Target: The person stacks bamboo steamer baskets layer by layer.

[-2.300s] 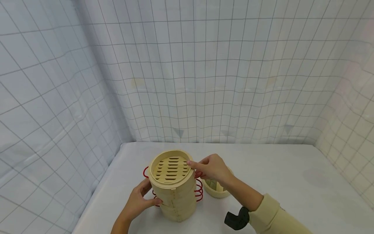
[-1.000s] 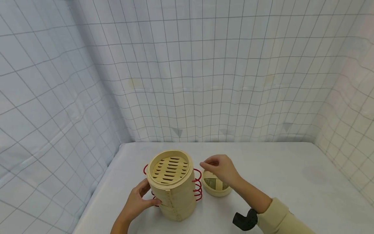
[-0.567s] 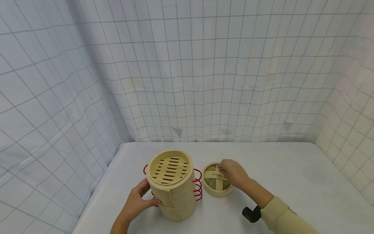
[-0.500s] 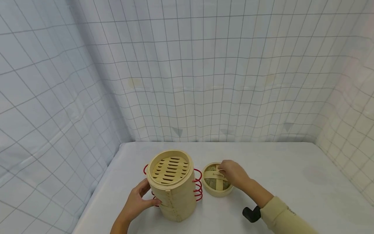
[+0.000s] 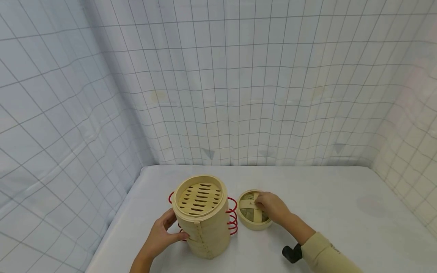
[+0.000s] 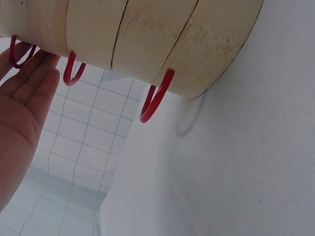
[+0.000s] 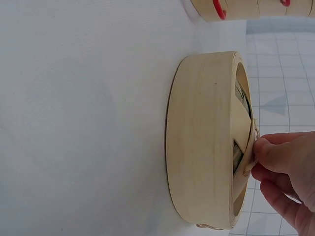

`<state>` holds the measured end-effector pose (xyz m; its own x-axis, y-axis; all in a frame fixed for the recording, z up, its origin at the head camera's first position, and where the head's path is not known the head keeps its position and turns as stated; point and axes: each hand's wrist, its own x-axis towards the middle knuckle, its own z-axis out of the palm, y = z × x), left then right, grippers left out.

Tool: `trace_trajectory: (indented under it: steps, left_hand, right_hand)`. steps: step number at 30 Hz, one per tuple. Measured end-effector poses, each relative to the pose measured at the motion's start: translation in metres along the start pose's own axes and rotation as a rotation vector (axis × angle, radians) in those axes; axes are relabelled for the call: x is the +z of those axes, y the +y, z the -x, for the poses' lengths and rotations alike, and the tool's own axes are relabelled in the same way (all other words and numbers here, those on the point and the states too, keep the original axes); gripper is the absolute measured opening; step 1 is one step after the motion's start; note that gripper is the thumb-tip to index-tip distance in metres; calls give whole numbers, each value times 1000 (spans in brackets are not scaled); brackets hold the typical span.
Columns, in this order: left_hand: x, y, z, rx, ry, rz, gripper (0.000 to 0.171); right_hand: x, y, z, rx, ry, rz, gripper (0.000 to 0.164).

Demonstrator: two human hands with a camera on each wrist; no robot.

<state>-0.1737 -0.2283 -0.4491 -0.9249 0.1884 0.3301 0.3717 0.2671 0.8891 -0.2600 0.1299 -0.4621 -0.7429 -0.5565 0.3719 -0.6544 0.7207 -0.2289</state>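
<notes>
A tall stack of round bamboo steamer baskets [image 5: 208, 235], with a slatted tray on top and red loop handles on its sides, stands on the white table. My left hand [image 5: 161, 234] rests against its left side, thumb at the front. In the left wrist view, straight fingers [image 6: 42, 96] touch the bamboo wall beside a red handle [image 6: 156, 98]. To the right of the stack lies a domed bamboo steamer lid [image 5: 247, 213] with crossed strips over green-brown panels. My right hand [image 5: 273, 206] pinches the small loop at the top of the lid, seen side-on in the right wrist view.
White sheets with a dark grid [image 5: 218, 94] hang behind and at both sides of the white table [image 5: 324, 197]. A black strap piece [image 5: 291, 254] sits below the right wrist, next to the beige sleeve [image 5: 327, 254].
My right hand has left the rim of the top steamer basket, moved right and down to the lid, and taken hold of its loop. The left hand stays at the stack.
</notes>
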Motion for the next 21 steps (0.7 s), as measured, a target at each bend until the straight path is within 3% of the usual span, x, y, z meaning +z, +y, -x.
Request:
trace_trajectory:
  steps: [13,21]
  left_hand:
    - [-1,1,0,-6,5,-1,75]
    - [0,1,0,-23,2,-2,75]
  right_hand:
    - [11,-2,6,-36,133,93,14]
    - [9,-1,3,-25,85,65,11]
